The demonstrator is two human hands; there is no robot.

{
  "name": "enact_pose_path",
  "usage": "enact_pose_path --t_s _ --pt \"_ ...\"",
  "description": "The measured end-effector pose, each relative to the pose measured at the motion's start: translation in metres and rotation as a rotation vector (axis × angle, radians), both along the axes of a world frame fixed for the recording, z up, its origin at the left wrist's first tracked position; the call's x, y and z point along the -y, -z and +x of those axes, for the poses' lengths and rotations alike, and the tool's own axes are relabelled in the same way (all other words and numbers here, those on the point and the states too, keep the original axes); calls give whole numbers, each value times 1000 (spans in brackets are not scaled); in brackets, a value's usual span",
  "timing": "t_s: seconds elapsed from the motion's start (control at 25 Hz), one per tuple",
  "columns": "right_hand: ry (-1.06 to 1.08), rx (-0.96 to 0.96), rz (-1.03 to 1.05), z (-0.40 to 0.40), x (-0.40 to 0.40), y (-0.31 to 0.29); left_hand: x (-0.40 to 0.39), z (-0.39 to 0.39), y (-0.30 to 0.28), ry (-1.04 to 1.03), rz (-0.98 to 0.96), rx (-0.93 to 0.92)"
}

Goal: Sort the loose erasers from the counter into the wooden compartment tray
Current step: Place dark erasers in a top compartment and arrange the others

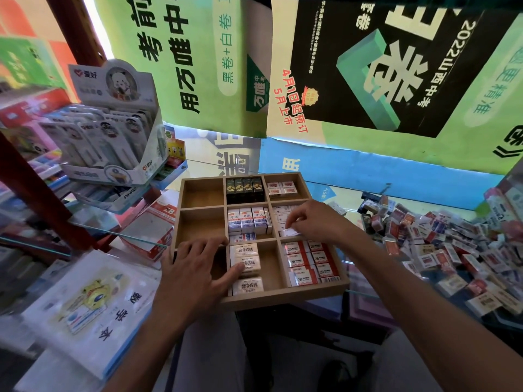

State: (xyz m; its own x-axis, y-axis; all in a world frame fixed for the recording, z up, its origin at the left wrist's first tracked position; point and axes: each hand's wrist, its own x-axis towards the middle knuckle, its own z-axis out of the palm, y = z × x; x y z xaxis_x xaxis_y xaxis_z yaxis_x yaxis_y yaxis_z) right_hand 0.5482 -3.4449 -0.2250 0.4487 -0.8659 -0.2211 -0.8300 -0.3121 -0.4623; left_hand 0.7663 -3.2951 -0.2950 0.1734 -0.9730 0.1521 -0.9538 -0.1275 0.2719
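Right hand [311, 222] fingers pinching a white eraser [291, 232] over the wooden tray's [283, 297] middle-right compartment. Left hand [195, 267] fingers spread flat on tray's near-left corner. Loose erasers [441, 244] heaped on desk, right of both.

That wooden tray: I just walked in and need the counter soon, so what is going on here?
A person is sorting erasers into the tray. The right hand pinches a white eraser over the middle-right compartment. The left hand rests on the tray's near-left part, its thumb touching the cream erasers. Six compartments hold erasers; two on the left show none, and the hand hides the third. A big loose pile still lies on the counter to the right.
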Motion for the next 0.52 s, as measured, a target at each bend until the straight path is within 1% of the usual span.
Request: enact_pose_path --t_s 0.08,0.16,0.28,0.48,0.52 --pt "-16 -65 -64 2 -1 2 0 0 0 -1 -8 0" --pt "34 -104 -146 2 -1 5 0 -1 -1 -2 -4 -1" --pt "123 -99 -254 -1 -5 11 -1 -1 -2 -7 -6 5" --pt "-8 -47 -94 -14 0 8 -2 -1 -3 -14 3 14" --pt "-23 -39 -103 -16 0 7 -2 0 -3 -14 7 11"
